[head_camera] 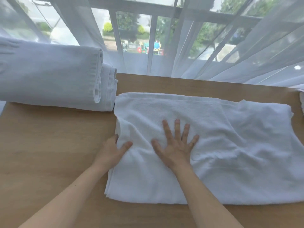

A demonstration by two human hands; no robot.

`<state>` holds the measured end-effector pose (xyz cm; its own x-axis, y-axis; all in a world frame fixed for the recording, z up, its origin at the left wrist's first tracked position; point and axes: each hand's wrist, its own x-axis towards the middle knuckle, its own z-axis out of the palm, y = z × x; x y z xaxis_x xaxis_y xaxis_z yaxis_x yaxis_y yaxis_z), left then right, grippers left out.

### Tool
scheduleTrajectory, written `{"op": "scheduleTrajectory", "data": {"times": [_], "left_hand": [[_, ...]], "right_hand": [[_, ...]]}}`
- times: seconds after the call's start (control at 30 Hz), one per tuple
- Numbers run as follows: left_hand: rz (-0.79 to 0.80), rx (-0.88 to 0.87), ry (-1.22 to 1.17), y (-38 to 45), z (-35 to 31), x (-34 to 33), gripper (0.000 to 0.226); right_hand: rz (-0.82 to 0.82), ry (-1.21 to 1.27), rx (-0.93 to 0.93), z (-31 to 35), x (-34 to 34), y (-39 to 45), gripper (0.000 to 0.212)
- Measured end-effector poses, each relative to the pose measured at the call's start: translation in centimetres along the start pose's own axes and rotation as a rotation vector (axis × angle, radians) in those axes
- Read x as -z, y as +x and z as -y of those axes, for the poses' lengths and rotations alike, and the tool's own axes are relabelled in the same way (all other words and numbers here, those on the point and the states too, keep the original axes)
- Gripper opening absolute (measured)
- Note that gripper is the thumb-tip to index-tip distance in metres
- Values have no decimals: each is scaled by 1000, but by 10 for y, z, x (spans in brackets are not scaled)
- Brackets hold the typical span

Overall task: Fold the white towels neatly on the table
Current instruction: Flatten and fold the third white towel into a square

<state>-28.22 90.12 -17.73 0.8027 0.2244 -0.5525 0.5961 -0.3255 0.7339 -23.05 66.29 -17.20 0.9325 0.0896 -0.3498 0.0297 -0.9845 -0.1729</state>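
Both our hands are on the towel (pixel 213 145), which lies part-folded across the middle and right of the table (pixel 49 153). At about nine o'clock from the towel's centre our left hand (pixel 113 149) grips the left edge, thumb on top of the cloth and fingers tucked out of sight under or behind the layers. Just to its right our right hand (pixel 176 145) lies flat with fingers spread, pressing the cloth down.

We judge this to be a smoothing step between folds: the left side shows stacked layers, while the right half is creased and its twelve o'clock edge is uneven. Next move likely calls for flattening those wrinkles out toward three o'clock, squaring the edges, then bringing one end over the other.

At ten o'clock a stack of folded towels (pixel 49 76) sits touching the working towel's far left corner. Its left end runs out of view. At three o'clock the towel's right side is cut off, and a sliver of another white cloth (pixel 301 99) shows at the frame edge; we cannot tell what it is
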Motion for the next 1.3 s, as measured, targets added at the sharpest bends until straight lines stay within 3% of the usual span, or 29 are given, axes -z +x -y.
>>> {"op": "scheduleTrajectory", "data": {"times": [0.27,0.4,0.5,0.57,0.83,1.0,1.13,1.3], "left_hand": [[-133,12,-227,-26,13,-3,30],[71,47,-350,-38,11,6,62],[178,90,-228,-57,23,4,51],[137,81,-204,-65,27,4,41],[4,162,-268,-84,34,-6,36],[46,175,-367,-84,26,5,57],[-59,107,-321,-51,-9,14,84],[-64,67,-385,6,-55,19,61]], "right_hand": [[-120,-6,23,-7,-25,-41,71],[-78,-41,0,-4,-21,-32,70],[-46,-26,-26,-2,-23,-36,70],[-54,-13,-36,1,-23,-36,71],[-73,69,1,2,-20,-26,68],[-150,96,156,-19,-31,-70,63],[-113,-18,173,-27,-45,-101,69],[-177,7,266,-11,-37,-99,73]]}}
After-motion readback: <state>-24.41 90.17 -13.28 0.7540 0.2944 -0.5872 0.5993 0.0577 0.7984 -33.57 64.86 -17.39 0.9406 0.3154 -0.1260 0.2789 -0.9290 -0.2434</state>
